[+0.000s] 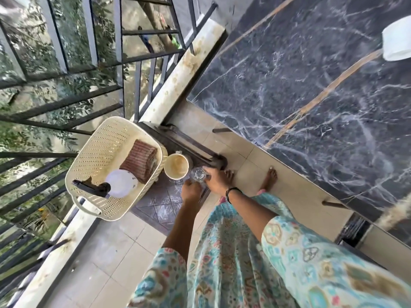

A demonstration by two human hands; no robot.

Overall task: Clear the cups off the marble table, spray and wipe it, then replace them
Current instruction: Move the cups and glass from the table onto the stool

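While the right hand grips a clear glass beside the cream mug left of the marble table, the left hand seems closed under it, though blurred.

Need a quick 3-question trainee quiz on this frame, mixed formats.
1. True or false: the cream mug stands on the dark marble table.
2. What lies in the cream perforated plastic basket? A) striped folded cloth and white spray bottle B) two glasses C) nothing
3. Fill in: both hands, left hand and right hand, are at the clear ___.

Key: 1 false, it sits on a low stand beside the basket; 2 A; 3 glass.
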